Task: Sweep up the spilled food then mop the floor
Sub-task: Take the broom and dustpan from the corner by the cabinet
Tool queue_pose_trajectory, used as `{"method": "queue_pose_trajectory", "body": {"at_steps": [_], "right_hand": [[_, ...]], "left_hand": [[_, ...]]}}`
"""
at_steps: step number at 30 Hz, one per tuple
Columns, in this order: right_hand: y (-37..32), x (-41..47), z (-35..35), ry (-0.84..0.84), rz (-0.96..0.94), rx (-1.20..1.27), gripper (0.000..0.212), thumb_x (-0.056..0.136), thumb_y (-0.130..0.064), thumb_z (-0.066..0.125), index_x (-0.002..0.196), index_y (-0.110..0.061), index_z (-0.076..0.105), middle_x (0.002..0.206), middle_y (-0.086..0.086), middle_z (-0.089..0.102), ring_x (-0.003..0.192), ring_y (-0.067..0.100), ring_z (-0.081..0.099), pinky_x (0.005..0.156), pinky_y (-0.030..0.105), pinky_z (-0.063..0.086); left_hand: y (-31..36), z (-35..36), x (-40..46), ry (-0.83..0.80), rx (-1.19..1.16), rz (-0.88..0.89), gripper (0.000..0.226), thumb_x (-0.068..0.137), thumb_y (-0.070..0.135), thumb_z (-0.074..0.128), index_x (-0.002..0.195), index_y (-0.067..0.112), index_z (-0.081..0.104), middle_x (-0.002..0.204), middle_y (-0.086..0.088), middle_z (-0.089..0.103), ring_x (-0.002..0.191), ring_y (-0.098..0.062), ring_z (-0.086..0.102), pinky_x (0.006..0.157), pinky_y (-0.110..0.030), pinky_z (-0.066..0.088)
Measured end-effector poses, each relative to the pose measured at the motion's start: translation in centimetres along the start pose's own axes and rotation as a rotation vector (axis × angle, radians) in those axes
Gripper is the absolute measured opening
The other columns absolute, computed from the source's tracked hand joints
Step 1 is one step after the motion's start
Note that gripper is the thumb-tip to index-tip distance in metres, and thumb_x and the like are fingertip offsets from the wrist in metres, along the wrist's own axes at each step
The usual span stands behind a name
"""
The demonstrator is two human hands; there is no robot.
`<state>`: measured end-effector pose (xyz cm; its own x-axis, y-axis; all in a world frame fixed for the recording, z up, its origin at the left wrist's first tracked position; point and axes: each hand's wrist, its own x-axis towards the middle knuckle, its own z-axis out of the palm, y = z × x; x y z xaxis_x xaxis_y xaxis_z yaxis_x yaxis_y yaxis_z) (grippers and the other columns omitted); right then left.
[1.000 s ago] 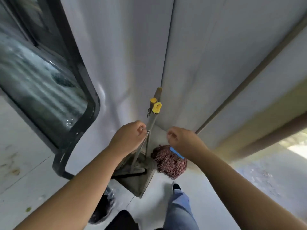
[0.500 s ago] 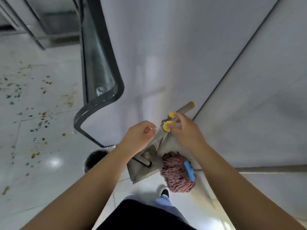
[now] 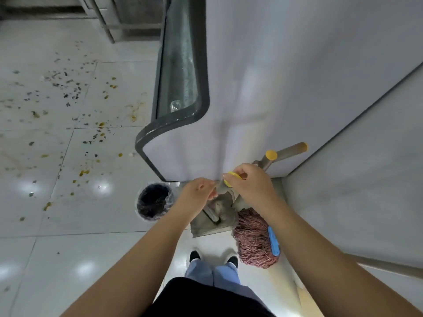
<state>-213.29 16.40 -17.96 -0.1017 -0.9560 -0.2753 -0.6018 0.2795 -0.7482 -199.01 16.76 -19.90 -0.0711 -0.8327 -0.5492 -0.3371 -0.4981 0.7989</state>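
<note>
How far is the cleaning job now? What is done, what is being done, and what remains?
Nothing looks done: the spilled food is scattered over the floor. In hand: in the corner, the right hand grips a yellow-capped handle, and the left hand holds a handle just below, above the dustpan. Left: all the sweeping, then mopping; the mop rests against the wall.

Bright, even indoor light from overhead. The glossy floor (image 3: 68, 248) throws back round white glare spots. Shadows are soft and faint. Wide-angle distortion bends the wall (image 3: 297, 76) lines and stretches the forearms toward the lower corners. Detail is slightly soft throughout.
</note>
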Motion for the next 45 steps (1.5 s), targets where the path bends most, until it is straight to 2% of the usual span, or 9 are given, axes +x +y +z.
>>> {"method": "queue_pose_trajectory", "body": {"at_steps": [2, 6, 10, 15, 20, 28, 31, 38, 45], "right_hand": [[0.1, -0.5, 0.9, -0.045, 0.085, 0.209, 0.02, 0.078, -0.039, 0.066, 0.071, -0.025, 0.054, 0.073, -0.01, 0.056, 0.07, 0.008, 0.055, 0.06, 0.02, 0.041], [0.9, -1.7, 3.1, -0.203, 0.338, 0.596, 0.027, 0.073, -0.045, 0.07, 0.086, -0.03, 0.051, 0.101, -0.005, 0.056, 0.095, 0.01, 0.057, 0.087, 0.037, 0.051], [1.3, -3.3, 4.6, -0.285, 0.514, 0.774, 0.026, 0.078, -0.057, 0.058, 0.09, -0.034, 0.055, 0.099, -0.015, 0.055, 0.089, -0.003, 0.049, 0.071, 0.029, 0.045], [1.7, -4.2, 6.3, -0.367, 0.706, 0.832, 0.053, 0.085, -0.061, 0.046, 0.098, -0.011, 0.059, 0.08, 0.004, 0.062, 0.073, 0.014, 0.058, 0.06, 0.025, 0.045], [1.0, -4.8, 8.7, -0.571, 0.849, 1.042, 0.068, 0.098, -0.035, 0.036, 0.041, -0.006, 0.061, 0.036, 0.005, 0.052, 0.03, 0.017, 0.049, 0.043, 0.017, 0.039], [2.3, -7.1, 15.7, -0.418, 1.026, 0.972, 0.027, 0.101, -0.014, 0.037, 0.078, -0.001, 0.041, 0.078, 0.014, 0.045, 0.067, 0.024, 0.049, 0.047, 0.033, 0.05], [2.7, -9.2, 18.3, -0.388, 1.039, 1.066, 0.025, 0.1, -0.012, 0.037, 0.078, -0.003, 0.043, 0.076, 0.011, 0.045, 0.065, 0.019, 0.048, 0.035, 0.021, 0.048], [4.3, -15.4, 20.1, -0.297, 0.913, 1.235, 0.026, 0.099, -0.011, 0.042, 0.073, -0.009, 0.041, 0.069, 0.008, 0.036, 0.059, 0.015, 0.038, 0.039, 0.017, 0.048], [5.8, -21.5, 17.9, -0.279, 0.917, 1.035, 0.021, 0.094, -0.015, 0.054, 0.078, -0.002, 0.052, 0.069, 0.01, 0.05, 0.047, 0.015, 0.057, 0.041, 0.018, 0.05]], "left_hand": [[-0.8, -0.6, -0.9, 0.046, -0.093, -0.048, 0.023, 0.094, 0.022, 0.052, 0.073, 0.018, 0.062, 0.067, 0.004, 0.063, 0.061, -0.004, 0.054, 0.052, -0.007, 0.041], [-2.2, -0.5, -2.6, 0.043, -0.252, -0.137, 0.023, 0.095, 0.025, 0.048, 0.081, 0.018, 0.064, 0.07, 0.004, 0.068, 0.071, -0.01, 0.062, 0.069, -0.023, 0.046], [-4.0, -0.1, -4.4, -0.041, -0.489, -0.292, 0.029, 0.098, 0.029, 0.042, 0.087, 0.014, 0.065, 0.076, -0.001, 0.073, 0.077, -0.016, 0.065, 0.071, -0.026, 0.047], [-5.6, -0.5, -5.7, -0.088, -0.537, -0.371, 0.036, 0.097, 0.037, 0.041, 0.083, 0.011, 0.063, 0.075, -0.004, 0.072, 0.074, -0.015, 0.066, 0.066, -0.024, 0.049], [-7.8, -2.0, -7.1, -0.127, -0.509, -0.36, 0.035, 0.097, 0.038, 0.041, 0.091, 0.013, 0.065, 0.087, -0.005, 0.074, 0.085, -0.016, 0.067, 0.077, -0.028, 0.046], [-13.4, -5.4, -11.6, -0.073, -0.453, -0.36, 0.036, 0.097, 0.041, 0.039, 0.09, 0.018, 0.066, 0.084, 0.0, 0.075, 0.086, -0.016, 0.066, 0.077, -0.029, 0.046], [-16.1, -6.2, -13.4, -0.078, -0.433, -0.409, 0.036, 0.098, 0.039, 0.038, 0.093, 0.016, 0.065, 0.081, 0.002, 0.075, 0.086, -0.016, 0.066, 0.082, -0.03, 0.046], [-19.8, -7.4, -16.0, -0.077, -0.415, -0.427, 0.034, 0.098, 0.038, 0.038, 0.09, 0.016, 0.064, 0.072, 0.004, 0.073, 0.081, -0.014, 0.065, 0.08, -0.028, 0.045], [-21.4, -7.0, -17.8, -0.127, -0.402, -0.4, 0.034, 0.098, 0.037, 0.037, 0.088, 0.016, 0.063, 0.07, 0.005, 0.074, 0.08, -0.014, 0.065, 0.077, -0.029, 0.045]]}}
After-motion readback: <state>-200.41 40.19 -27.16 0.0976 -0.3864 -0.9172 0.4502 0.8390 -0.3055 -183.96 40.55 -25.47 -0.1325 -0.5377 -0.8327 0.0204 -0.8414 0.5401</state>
